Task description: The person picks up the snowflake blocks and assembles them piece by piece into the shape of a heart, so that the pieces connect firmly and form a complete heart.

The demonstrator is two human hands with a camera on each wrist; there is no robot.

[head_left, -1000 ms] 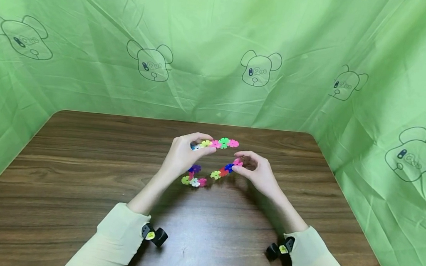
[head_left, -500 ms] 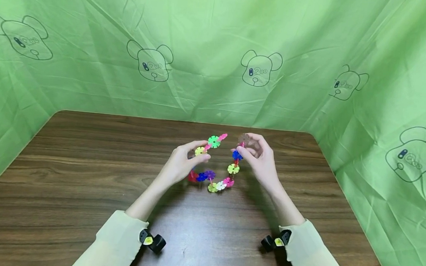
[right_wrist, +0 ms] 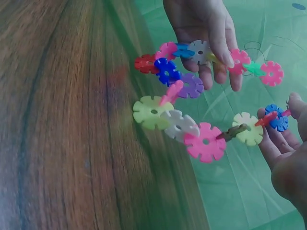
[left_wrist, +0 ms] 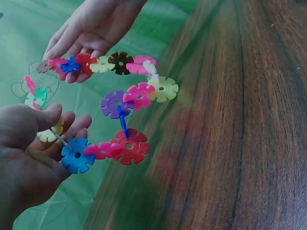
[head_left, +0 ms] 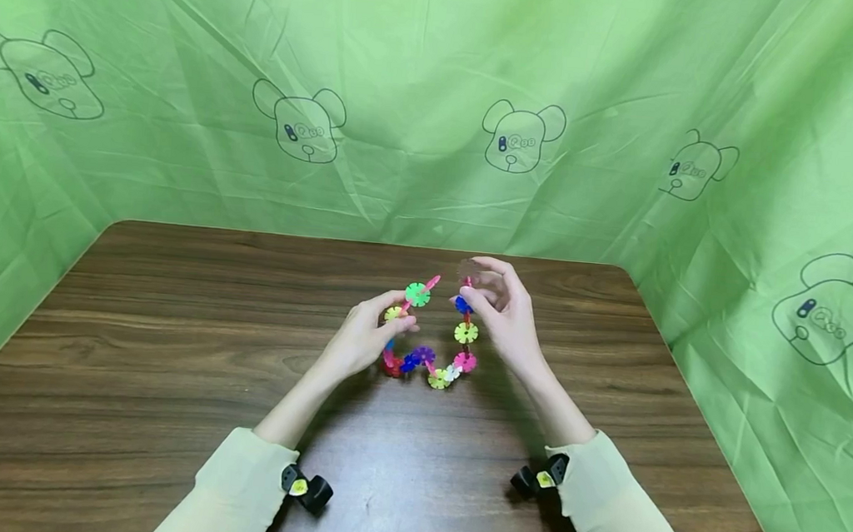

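A chain of colourful notched plastic discs [head_left: 465,362] hangs in a U between both hands above the table. My left hand [head_left: 361,336] pinches it near a yellow disc [left_wrist: 49,132], between thumb and fingers. Past that grip, a green disc [head_left: 417,294] and a pink end disc [right_wrist: 272,74] stick up free. The other end is in my right hand [head_left: 509,314], which pinches it by a pink disc [left_wrist: 58,65] and a brown disc [left_wrist: 43,66]. The two ends face each other with a gap between. Blue, red, purple and white discs make up the lower curve.
The dark wood-grain table [head_left: 164,346] lies below the hands. A green cloth [head_left: 417,190] with line-drawn bear heads rises behind it and at both sides. Small black cameras [head_left: 307,488] sit on both wrists.
The chain has turned from lying sideways to a U with upright ends. The right hand has moved up and left, bringing its end closer to the other; the left hand has dropped slightly.
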